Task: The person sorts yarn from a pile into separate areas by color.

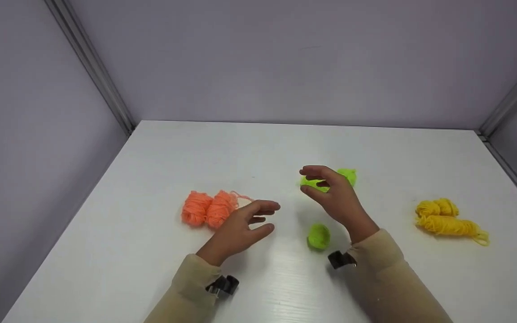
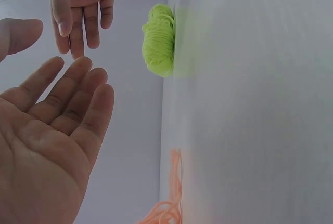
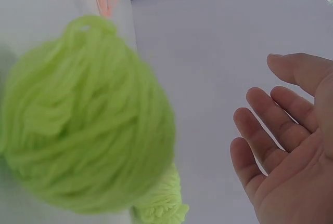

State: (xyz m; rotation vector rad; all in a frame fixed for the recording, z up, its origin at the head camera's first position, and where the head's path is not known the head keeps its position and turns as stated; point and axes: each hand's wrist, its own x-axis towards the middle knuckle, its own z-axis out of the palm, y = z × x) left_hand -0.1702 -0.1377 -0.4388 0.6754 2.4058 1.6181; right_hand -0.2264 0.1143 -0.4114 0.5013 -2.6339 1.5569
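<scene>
Both hands hover over the white table, palms facing, with nothing between them. The left hand point(image 1: 240, 226) has its fingers loosely extended and overlaps the orange yarn point(image 1: 197, 208) in the head view. Higher and to its right, the right hand point(image 1: 337, 197) is relaxed, fingers apart from the thumb, partly hiding a bright green yarn skein point(image 1: 347, 176) behind it. A small ball of green yarn point(image 1: 318, 237) sits on the table below the right hand; it looms large in the right wrist view. In the left wrist view the green skein point(image 2: 158, 42) lies beyond the fingertips.
Two yellow yarn skeins point(image 1: 449, 225) lie at the right of the white table point(image 1: 186, 152), one with a loop trailing. Grey-white panels point(image 1: 285, 67) enclose the back and sides. A black wrist camera point(image 1: 225, 285) is strapped at the left cuff, another point(image 1: 339, 259) at the right.
</scene>
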